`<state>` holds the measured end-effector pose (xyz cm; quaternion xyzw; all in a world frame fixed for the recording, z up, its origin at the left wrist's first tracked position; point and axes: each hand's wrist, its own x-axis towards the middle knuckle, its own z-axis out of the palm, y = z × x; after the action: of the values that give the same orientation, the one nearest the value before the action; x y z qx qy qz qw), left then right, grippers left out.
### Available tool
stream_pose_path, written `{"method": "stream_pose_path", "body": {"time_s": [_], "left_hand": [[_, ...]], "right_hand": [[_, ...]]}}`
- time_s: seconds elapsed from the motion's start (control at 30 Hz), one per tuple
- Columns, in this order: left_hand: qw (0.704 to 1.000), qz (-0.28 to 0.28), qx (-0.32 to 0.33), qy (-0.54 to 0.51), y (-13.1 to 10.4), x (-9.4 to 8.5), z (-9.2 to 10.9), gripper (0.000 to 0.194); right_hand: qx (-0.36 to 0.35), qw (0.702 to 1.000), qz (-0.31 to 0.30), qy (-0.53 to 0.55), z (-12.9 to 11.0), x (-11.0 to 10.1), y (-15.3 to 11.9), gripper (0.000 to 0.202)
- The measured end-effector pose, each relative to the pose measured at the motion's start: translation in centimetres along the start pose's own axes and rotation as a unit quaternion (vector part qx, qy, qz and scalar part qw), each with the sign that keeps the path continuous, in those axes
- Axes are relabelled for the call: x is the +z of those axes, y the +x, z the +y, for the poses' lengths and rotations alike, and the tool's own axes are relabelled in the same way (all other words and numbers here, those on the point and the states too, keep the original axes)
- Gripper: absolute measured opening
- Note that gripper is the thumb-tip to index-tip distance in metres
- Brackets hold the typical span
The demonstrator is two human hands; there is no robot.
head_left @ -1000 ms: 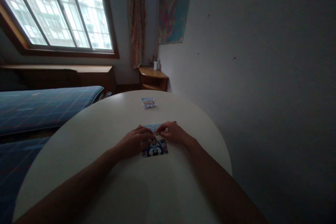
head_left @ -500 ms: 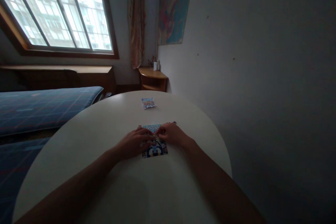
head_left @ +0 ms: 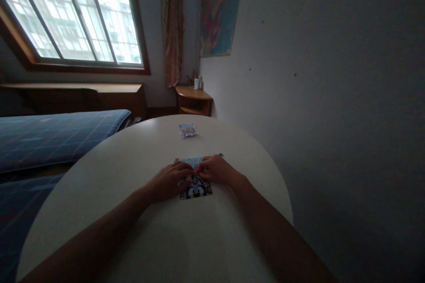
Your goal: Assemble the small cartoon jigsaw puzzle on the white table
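A flat, colourful picture sheet [head_left: 195, 191], perhaps a small jigsaw puzzle, lies in front of me, with a blue cartoon dog face at its near edge and pale blue at the far edge. Across its left side rests my left hand [head_left: 172, 179], fingers stretched out and open. My right hand [head_left: 217, 170] comes in from the right with its fingertips pinched together over the middle of the picture. Whatever is between those fingertips is too small to make out. Small dark-coloured bits [head_left: 219, 154] lie just beyond my right hand, and similar bits [head_left: 176, 159] lie by the far left corner.
Farther back on the round white table [head_left: 133, 154] lies a smaller printed card [head_left: 187, 130]. A plain wall [head_left: 325, 141] runs along the right. To the left is a bed with a blue plaid mattress [head_left: 59, 137]; a wooden corner shelf [head_left: 194, 93] stands behind the table.
My right hand has shifted very slightly, its fingertips still over the picture's middle. My left hand and the card have stayed in place.
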<state>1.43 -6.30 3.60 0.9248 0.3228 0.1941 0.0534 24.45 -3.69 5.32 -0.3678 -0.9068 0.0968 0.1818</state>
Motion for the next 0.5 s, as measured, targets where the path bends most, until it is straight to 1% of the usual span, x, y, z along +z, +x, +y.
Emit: {"method": "stream_pose_path", "body": {"time_s": [0.13, 0.27, 0.37, 0.5], "left_hand": [[1.000, 0.007, 0.008, 0.005, -0.05, 0.20, -0.18, 0.030], [1.000, -0.005, 0.006, 0.013, -0.08, 0.01, -0.11, 0.030], [1.000, -0.006, 0.004, 0.014, -0.09, -0.04, -0.08, 0.030], [1.000, -0.007, 0.006, 0.011, -0.02, 0.09, -0.19, 0.030]], "right_hand": [[-0.005, 1.000, -0.004, -0.030, 0.06, 0.00, 0.00, 0.015], [-0.004, 0.999, -0.001, -0.053, -0.33, -0.03, 0.08, 0.014], [-0.008, 0.999, -0.004, -0.050, -0.44, -0.12, 0.06, 0.013], [-0.024, 0.999, -0.008, -0.029, -0.01, -0.23, -0.05, 0.012]]}}
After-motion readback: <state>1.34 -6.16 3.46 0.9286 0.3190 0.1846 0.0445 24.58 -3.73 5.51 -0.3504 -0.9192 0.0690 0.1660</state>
